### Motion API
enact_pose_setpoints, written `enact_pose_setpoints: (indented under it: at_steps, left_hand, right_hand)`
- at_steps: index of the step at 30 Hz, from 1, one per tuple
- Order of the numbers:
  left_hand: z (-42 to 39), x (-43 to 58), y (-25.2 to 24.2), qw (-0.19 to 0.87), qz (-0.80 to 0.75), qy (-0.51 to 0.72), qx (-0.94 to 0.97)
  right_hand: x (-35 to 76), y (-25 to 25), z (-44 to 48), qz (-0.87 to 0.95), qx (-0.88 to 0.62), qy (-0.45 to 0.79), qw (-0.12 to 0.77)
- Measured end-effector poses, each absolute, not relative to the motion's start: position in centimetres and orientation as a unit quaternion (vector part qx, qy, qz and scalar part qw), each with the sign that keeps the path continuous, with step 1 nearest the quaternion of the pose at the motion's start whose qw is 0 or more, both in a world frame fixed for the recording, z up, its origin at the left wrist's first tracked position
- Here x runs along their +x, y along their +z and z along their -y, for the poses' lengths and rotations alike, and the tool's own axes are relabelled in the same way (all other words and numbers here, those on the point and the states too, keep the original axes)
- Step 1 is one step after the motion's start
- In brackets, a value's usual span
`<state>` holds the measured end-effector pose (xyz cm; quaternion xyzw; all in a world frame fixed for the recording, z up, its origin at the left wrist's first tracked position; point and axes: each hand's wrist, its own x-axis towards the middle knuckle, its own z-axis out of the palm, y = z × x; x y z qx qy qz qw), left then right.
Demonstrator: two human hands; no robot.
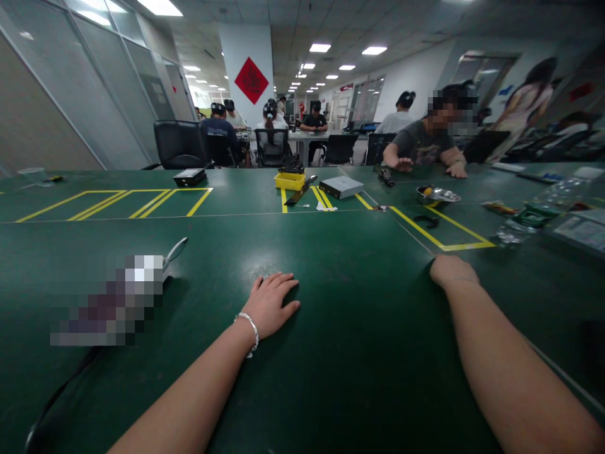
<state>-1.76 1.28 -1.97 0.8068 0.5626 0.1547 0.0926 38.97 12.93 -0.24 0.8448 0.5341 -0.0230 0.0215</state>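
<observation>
My left hand point(270, 306) lies flat on the green table point(340, 372), palm down with its fingers spread, and holds nothing. A silvery bracelet point(250, 333) circles that wrist. Farther right, my right hand point(454, 271) rests on the tabletop as a loose fist beside a thin seam line; its fingers are curled under, and nothing shows sticking out of it. Left of my left hand is a blurred-out long object point(111, 306), with a white loop point(176, 252) at its far end and a black strap or cable point(66, 384) at its near end.
Across the table are a yellow tray point(290, 182) with black items, a grey box point(341, 186), a black box point(190, 177), a metal bowl point(439, 195) and a plastic bottle point(543, 208). Yellow tape marks rectangles. A person point(425, 142) sits opposite, hands on the table.
</observation>
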Motion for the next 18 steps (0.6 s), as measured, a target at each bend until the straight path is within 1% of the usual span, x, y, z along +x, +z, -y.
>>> enact_pose_setpoints:
  at_steps: [6, 12, 18]
  left_hand:
    - [-1.3, -1.8, -2.0, 0.088, -0.564, 0.145, 0.808]
    - [-1.2, -1.9, -1.9, 0.092, -0.564, 0.149, 0.807]
    - [-1.2, -1.9, -1.9, 0.097, -0.562, 0.156, 0.807]
  right_hand:
    - [39.2, -0.1, -13.0, -0.521, 0.853, -0.01, 0.006]
    - [38.7, 0.2, -12.5, -0.503, 0.862, -0.004, -0.062]
    - [38.1, 0.7, -12.2, -0.506, 0.86, -0.003, -0.058]
